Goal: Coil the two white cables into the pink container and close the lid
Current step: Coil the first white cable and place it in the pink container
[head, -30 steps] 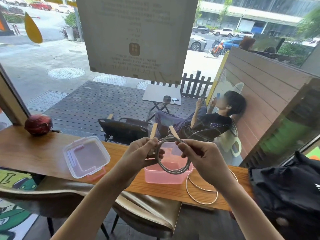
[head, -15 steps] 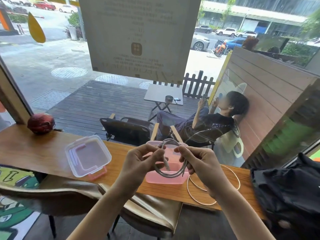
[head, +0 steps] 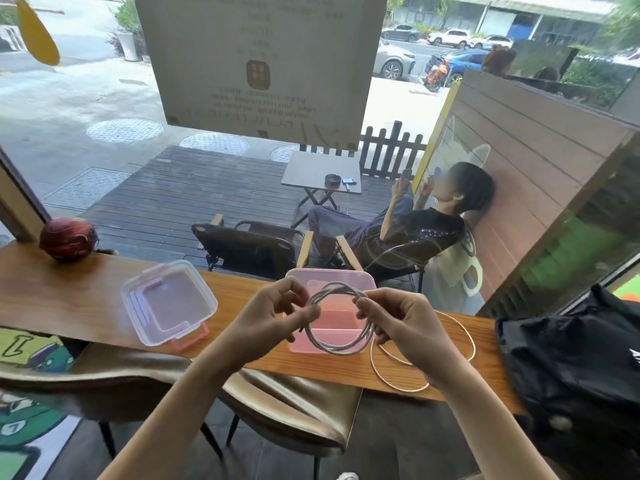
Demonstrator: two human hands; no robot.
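To do this step well, I think the loops should stay equal and flat while going down into the pink container (head: 332,278), w/o letting one spring out. The left hand (head: 273,320) and right hand (head: 398,323) both pinch the coiled cable (head: 341,346), one on each side, and it hangs between them just above the open container. The second cable (head: 446,362) lies loose on the counter (head: 69,299), just right of the container; the lid (head: 169,303) waits apart at the left.

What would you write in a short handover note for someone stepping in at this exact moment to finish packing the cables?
Left hand: pinching the left side of the coiled cable.
Right hand: gripping the coil's right side.
The coil hangs just above the open pink box on the counter.
Second cable: loose loops on the counter, right of the box.
Lid: off, lying left of the box.
Done: first cable coiled.
Left: drop the coil in, coil and add the second cable, fit the lid.
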